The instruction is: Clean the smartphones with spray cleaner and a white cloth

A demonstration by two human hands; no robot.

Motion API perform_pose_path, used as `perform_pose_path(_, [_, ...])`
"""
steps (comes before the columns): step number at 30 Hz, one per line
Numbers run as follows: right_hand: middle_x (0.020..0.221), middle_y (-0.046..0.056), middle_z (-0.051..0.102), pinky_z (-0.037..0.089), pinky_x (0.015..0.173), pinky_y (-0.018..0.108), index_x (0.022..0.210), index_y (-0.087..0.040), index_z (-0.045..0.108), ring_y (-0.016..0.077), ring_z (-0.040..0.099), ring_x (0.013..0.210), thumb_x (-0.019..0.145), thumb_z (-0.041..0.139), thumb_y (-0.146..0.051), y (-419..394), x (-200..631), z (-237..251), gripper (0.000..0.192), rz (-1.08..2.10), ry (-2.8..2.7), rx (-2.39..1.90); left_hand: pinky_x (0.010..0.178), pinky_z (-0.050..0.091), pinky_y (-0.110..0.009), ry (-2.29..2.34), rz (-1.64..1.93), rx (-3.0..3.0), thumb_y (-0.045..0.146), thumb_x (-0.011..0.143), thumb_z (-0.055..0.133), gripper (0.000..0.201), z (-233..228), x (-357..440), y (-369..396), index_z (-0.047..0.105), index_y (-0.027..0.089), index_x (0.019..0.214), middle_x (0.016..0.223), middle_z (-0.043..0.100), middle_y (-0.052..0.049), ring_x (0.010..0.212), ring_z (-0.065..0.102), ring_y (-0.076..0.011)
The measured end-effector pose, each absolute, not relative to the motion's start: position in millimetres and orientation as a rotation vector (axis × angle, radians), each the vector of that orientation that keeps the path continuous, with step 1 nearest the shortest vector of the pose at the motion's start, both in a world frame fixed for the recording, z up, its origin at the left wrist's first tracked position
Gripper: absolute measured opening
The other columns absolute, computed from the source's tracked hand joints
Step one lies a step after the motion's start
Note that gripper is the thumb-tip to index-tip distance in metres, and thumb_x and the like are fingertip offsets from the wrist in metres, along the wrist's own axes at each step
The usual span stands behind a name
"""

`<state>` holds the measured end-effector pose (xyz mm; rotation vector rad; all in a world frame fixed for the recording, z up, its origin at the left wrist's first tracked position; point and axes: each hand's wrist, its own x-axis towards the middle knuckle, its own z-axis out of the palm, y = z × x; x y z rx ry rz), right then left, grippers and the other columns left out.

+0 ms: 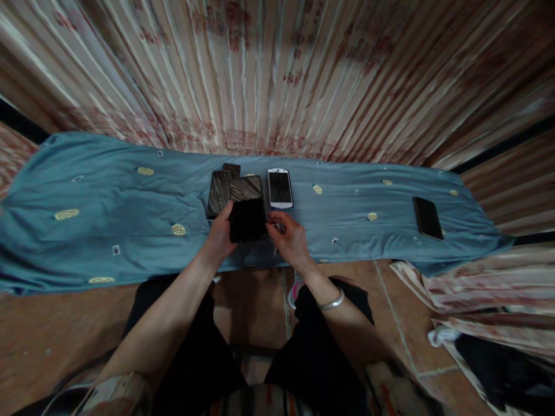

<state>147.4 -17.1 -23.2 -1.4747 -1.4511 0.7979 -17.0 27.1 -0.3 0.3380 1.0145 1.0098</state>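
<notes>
Nearest me, my left hand (222, 234) grips the left edge of a black phone (247, 218), fingers curled around it, holding it just above the near edge of the blue cloth (108, 219) on the bench. My right hand (288, 237) sits at the phone's right edge, fingertips pinched on something small I can't make out. I judge I'm mid-handling this phone; the next move calls for a steady two-handed hold. Beyond lie two dark phones (219, 192), a white phone (280, 188), and, well apart, another black phone (427, 218).
</notes>
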Motion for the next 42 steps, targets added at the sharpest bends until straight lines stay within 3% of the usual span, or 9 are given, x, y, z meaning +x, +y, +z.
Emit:
perform_pose_path(5, [0.098,0.011,0.080,0.054,0.093,0.036,0.108,-0.023,0.078,0.0257,0.074,0.097,0.098,0.061,-0.020,-23,151,-21,0.021,0.513,-1.855,-1.537,0.092,0.066,-0.040,1.033,1.004,0.338,0.045,0.104,0.053,0.043,-1,-18,26,0.079,0.013,0.119,0.097,0.085,-0.010,0.096,0.082,-0.0280])
perform_pose_path(8, [0.093,0.009,0.078,0.052,0.087,0.033,0.104,-0.022,0.078,0.0237,0.072,0.091,0.098,0.058,-0.018,-23,153,-19,0.021,0.523,-1.927,-1.531,0.094,0.066,-0.042,0.982,0.968,0.355,0.050,0.104,0.052,0.049,0,-17,23,0.079,0.012,0.120,0.102,0.085,-0.013,0.100,0.082,-0.0299])
perform_pose_path(14, [0.074,-0.003,0.071,0.047,0.072,0.026,0.089,-0.024,0.078,0.0160,0.066,0.071,0.088,0.065,-0.020,-18,160,-17,0.014,0.897,-1.690,-1.440,0.098,0.064,-0.047,0.895,0.973,0.401,0.053,0.102,0.051,0.053,3,-15,18,0.078,0.014,0.127,0.109,0.084,-0.015,0.108,0.080,-0.0329])
perform_pose_path(20, [0.074,-0.002,0.074,0.048,0.069,0.027,0.079,-0.024,0.081,0.0153,0.064,0.072,0.077,0.079,-0.031,-9,162,-22,0.007,1.290,-1.322,-1.298,0.092,0.066,-0.046,0.884,0.914,0.436,0.059,0.101,0.051,0.059,6,-18,16,0.079,0.011,0.121,0.106,0.084,-0.017,0.106,0.080,-0.0351])
perform_pose_path(26, [0.074,-0.004,0.074,0.047,0.064,0.022,0.081,-0.021,0.080,0.0102,0.062,0.067,0.058,0.096,-0.048,-13,159,-21,0.038,1.673,-1.028,-1.199,0.082,0.068,-0.039,0.852,0.930,0.427,0.059,0.104,0.049,0.061,9,-19,14,0.075,0.009,0.126,0.104,0.084,-0.016,0.094,0.082,-0.0297])
perform_pose_path(30, [0.071,-0.002,0.076,0.049,0.062,0.022,0.079,-0.018,0.075,0.0106,0.063,0.064,0.063,0.095,-0.060,-19,152,-19,0.048,1.913,-1.046,-1.123,0.065,0.066,-0.033,0.858,0.895,0.413,0.053,0.108,0.042,0.058,11,-19,13,0.074,0.009,0.128,0.102,0.084,-0.016,0.088,0.082,-0.0281])
perform_pose_path(33, [0.076,0.000,0.079,0.051,0.066,0.021,0.087,-0.018,0.077,0.0112,0.066,0.070,0.067,0.093,-0.062,-22,146,-18,0.051,1.886,-1.056,-1.046,0.066,0.065,-0.029,0.846,0.935,0.405,0.050,0.110,0.037,0.058,13,-20,13,0.075,0.008,0.123,0.101,0.084,-0.016,0.091,0.082,-0.0262])
perform_pose_path(36, [0.076,0.000,0.078,0.051,0.067,0.022,0.083,-0.019,0.077,0.0115,0.066,0.072,0.068,0.092,-0.067,-23,145,-17,0.053,1.841,-1.084,-1.011,0.062,0.064,-0.029,0.770,0.932,0.436,0.058,0.108,0.039,0.062,12,-22,13,0.076,0.011,0.121,0.108,0.084,-0.016,0.095,0.082,-0.0276])
perform_pose_path(42, [0.067,-0.003,0.066,0.045,0.057,0.021,0.068,-0.018,0.072,0.0087,0.057,0.061,0.068,0.091,-0.072,-21,150,-13,0.057,1.802,-1.076,-1.020,0.045,0.054,-0.029,0.741,0.819,0.541,0.066,0.103,0.048,0.068,1,-18,9,0.079,0.008,0.118,0.099,0.084,-0.018,0.072,0.078,-0.0265])
